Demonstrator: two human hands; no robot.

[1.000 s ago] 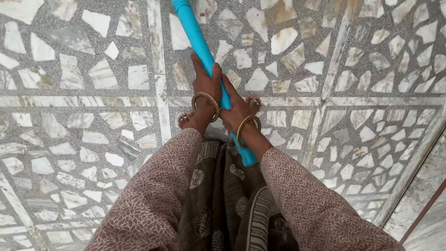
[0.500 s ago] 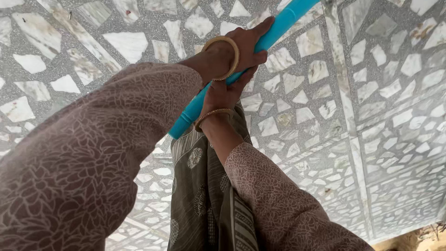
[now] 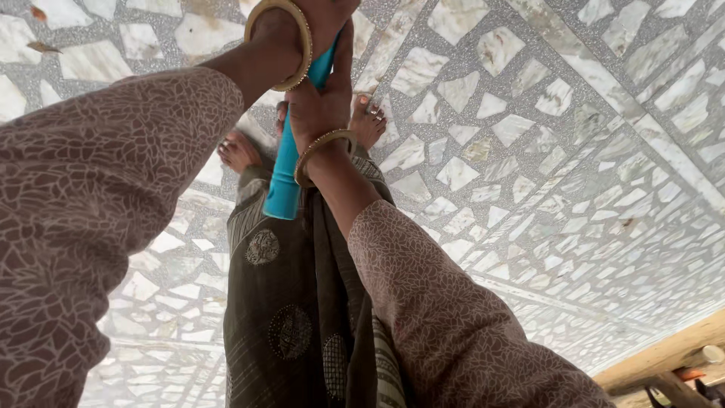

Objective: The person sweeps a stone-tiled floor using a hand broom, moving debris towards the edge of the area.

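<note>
Hands [image 3: 321, 106] gripping blue handle [image 3: 289, 170], terrazzo floor [image 3: 529, 151]

1. A smooth turquoise plastic pole handle [image 3: 291, 162] runs steeply down the upper middle of the view; its blunt lower end hangs just above the olive-brown patterned cloth [image 3: 291, 302] below it.
2. The left hand [image 3: 321, 11], wearing a thick gold bangle [image 3: 281, 41], is wrapped around the handle at the top edge of the view.
3. The right hand [image 3: 321, 102], with a thinner gold bangle [image 3: 321, 151] at its wrist, clasps the handle just below the left hand, touching it.
4. Both arms wear pinkish-brown leaf-print sleeves [image 3: 91, 189].
5. Two bare feet [image 3: 368, 121] stand on either side of the handle, on the marble-chip terrazzo floor [image 3: 544, 151].
6. A wooden beam [image 3: 664, 355] lies well to the right of the handle.
</note>
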